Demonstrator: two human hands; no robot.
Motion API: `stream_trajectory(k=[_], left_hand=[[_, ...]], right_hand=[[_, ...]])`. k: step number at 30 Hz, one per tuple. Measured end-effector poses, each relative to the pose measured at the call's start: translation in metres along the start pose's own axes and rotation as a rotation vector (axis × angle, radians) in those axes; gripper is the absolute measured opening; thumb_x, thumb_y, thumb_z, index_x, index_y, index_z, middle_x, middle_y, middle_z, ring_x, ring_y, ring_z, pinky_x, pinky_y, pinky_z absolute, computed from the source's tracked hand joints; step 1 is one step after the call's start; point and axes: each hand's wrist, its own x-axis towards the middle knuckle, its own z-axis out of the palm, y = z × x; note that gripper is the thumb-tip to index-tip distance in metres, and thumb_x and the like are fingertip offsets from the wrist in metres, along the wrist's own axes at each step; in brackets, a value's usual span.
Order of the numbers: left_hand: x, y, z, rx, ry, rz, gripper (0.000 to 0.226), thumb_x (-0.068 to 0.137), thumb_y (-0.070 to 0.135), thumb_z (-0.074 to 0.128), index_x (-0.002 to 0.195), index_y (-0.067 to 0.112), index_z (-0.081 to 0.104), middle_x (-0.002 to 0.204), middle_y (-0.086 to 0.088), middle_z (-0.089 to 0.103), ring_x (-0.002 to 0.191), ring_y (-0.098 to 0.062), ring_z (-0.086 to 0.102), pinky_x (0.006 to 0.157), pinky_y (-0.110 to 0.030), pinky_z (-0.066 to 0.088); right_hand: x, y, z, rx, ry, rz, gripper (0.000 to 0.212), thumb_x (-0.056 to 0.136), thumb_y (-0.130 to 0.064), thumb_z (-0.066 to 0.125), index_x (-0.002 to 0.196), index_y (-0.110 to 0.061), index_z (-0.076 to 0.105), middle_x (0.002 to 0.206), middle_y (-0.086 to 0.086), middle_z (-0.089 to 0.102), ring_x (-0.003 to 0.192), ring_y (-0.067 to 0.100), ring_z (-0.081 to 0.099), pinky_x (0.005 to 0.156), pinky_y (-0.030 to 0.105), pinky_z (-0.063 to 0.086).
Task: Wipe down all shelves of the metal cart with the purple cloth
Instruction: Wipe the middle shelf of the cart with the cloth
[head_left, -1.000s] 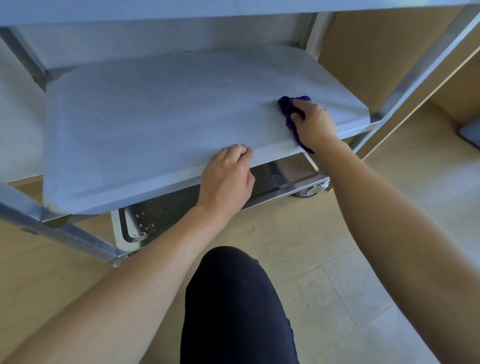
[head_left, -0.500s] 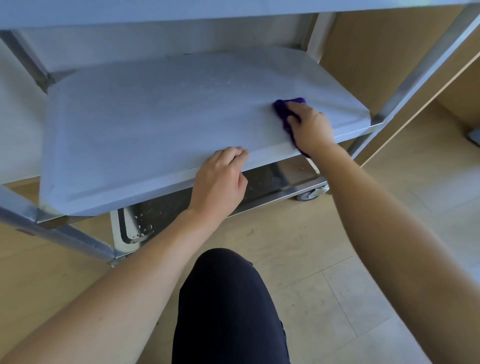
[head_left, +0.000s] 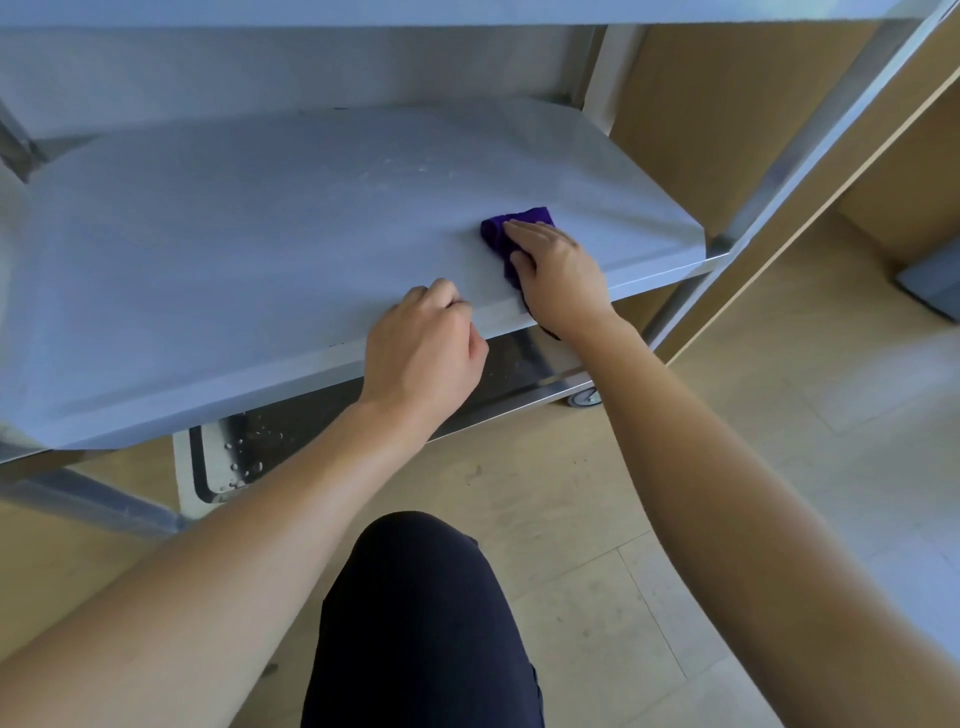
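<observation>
The metal cart's middle shelf (head_left: 260, 249) fills the upper half of the head view, a flat grey steel sheet. My right hand (head_left: 558, 275) presses the purple cloth (head_left: 501, 234) flat on the shelf near its front right part; most of the cloth is hidden under the palm. My left hand (head_left: 426, 348) grips the front edge of that shelf, fingers curled over the lip, just left of the right hand. The bottom shelf (head_left: 234, 457) shows below, shiny, with water drops on it. The top shelf's underside (head_left: 415, 10) runs along the upper border.
A cart upright (head_left: 810, 135) rises at the right, and a caster wheel (head_left: 584, 399) sits below it on the pale wood floor. Wooden panels (head_left: 701, 93) stand behind the cart at the right. My dark-trousered knee (head_left: 421, 623) is at the bottom centre.
My right hand has slid the purple cloth leftward along the middle shelf, toward my left hand. My left hand keeps its hold on the front edge.
</observation>
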Motion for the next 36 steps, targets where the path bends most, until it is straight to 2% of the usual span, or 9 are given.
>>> stream_trajectory(k=[5, 12, 16, 19, 21, 25, 29, 33, 36], left_hand=[[0.018, 0.018, 0.020, -0.050, -0.017, 0.113, 0.022, 0.087, 0.010, 0.055, 0.103, 0.008, 0.071, 0.104, -0.006, 0.067, 0.092, -0.031, 0.062, 0.069, -0.037, 0.049], [0.021, 0.015, 0.039, -0.111, 0.141, 0.150, 0.025, 0.087, 0.014, 0.054, 0.102, 0.010, 0.074, 0.092, -0.004, 0.068, 0.080, -0.029, 0.062, 0.065, -0.037, 0.052], [0.021, 0.016, 0.041, -0.145, 0.170, 0.127, 0.021, 0.093, 0.015, 0.055, 0.099, 0.010, 0.075, 0.089, -0.003, 0.068, 0.078, -0.027, 0.064, 0.065, -0.038, 0.053], [0.022, 0.017, 0.041, -0.139, 0.173, 0.127, 0.020, 0.095, 0.017, 0.055, 0.096, 0.012, 0.075, 0.089, -0.001, 0.068, 0.078, -0.026, 0.064, 0.065, -0.037, 0.053], [0.023, 0.018, 0.041, -0.126, 0.172, 0.127, 0.020, 0.095, 0.018, 0.056, 0.096, 0.013, 0.075, 0.089, 0.000, 0.068, 0.077, -0.026, 0.064, 0.063, -0.035, 0.053], [0.025, 0.016, 0.036, -0.111, 0.145, 0.115, 0.020, 0.094, 0.018, 0.056, 0.091, 0.013, 0.075, 0.087, -0.001, 0.067, 0.075, -0.027, 0.062, 0.061, -0.034, 0.050], [0.038, 0.008, 0.022, -0.108, 0.012, 0.169, 0.022, 0.096, 0.023, 0.057, 0.083, 0.015, 0.074, 0.083, -0.001, 0.061, 0.080, -0.028, 0.058, 0.055, -0.033, 0.045], [0.070, 0.002, 0.016, -0.117, -0.131, 0.284, 0.028, 0.099, 0.029, 0.054, 0.087, 0.014, 0.075, 0.077, -0.002, 0.046, 0.079, -0.022, 0.042, 0.059, -0.035, 0.039], [0.076, 0.000, 0.027, -0.112, -0.078, 0.383, 0.029, 0.094, 0.027, 0.055, 0.082, 0.009, 0.074, 0.078, -0.003, 0.053, 0.077, -0.026, 0.048, 0.055, -0.034, 0.043]], right_hand=[[0.004, 0.006, 0.004, 0.028, 0.018, 0.003, 0.037, 0.100, -0.018, 0.041, 0.135, -0.018, 0.053, 0.138, 0.000, 0.055, 0.130, 0.021, 0.045, 0.101, 0.033, 0.041], [0.009, 0.036, -0.010, 0.029, 0.006, -0.043, 0.035, 0.098, -0.016, 0.042, 0.131, -0.021, 0.055, 0.131, -0.001, 0.059, 0.119, 0.024, 0.053, 0.090, 0.035, 0.048], [0.020, 0.087, -0.035, 0.001, -0.017, 0.194, 0.037, 0.099, -0.018, 0.042, 0.133, -0.028, 0.053, 0.121, 0.008, 0.062, 0.102, 0.032, 0.058, 0.078, 0.033, 0.042], [0.025, 0.112, -0.048, 0.003, -0.006, 0.344, 0.036, 0.099, -0.016, 0.038, 0.126, -0.030, 0.056, 0.099, 0.002, 0.056, 0.088, 0.028, 0.056, 0.068, 0.028, 0.034], [0.029, 0.113, -0.048, -0.009, 0.016, 0.395, 0.039, 0.097, -0.014, 0.037, 0.127, -0.031, 0.056, 0.100, 0.001, 0.055, 0.089, 0.029, 0.054, 0.066, 0.029, 0.034], [0.030, 0.081, -0.030, -0.015, 0.021, 0.283, 0.041, 0.095, -0.013, 0.040, 0.132, -0.026, 0.054, 0.120, 0.007, 0.062, 0.105, 0.033, 0.057, 0.074, 0.033, 0.042], [0.025, 0.039, -0.008, 0.015, 0.011, 0.033, 0.041, 0.097, -0.016, 0.043, 0.136, -0.023, 0.052, 0.138, -0.002, 0.054, 0.125, 0.024, 0.050, 0.093, 0.031, 0.043], [0.025, 0.038, -0.005, 0.023, 0.023, 0.015, 0.038, 0.098, -0.016, 0.042, 0.134, -0.022, 0.053, 0.136, -0.002, 0.055, 0.123, 0.024, 0.050, 0.088, 0.031, 0.044], [0.024, 0.043, -0.005, 0.007, 0.023, -0.010, 0.036, 0.099, -0.016, 0.042, 0.131, -0.020, 0.055, 0.132, 0.000, 0.057, 0.119, 0.025, 0.052, 0.087, 0.033, 0.045]])
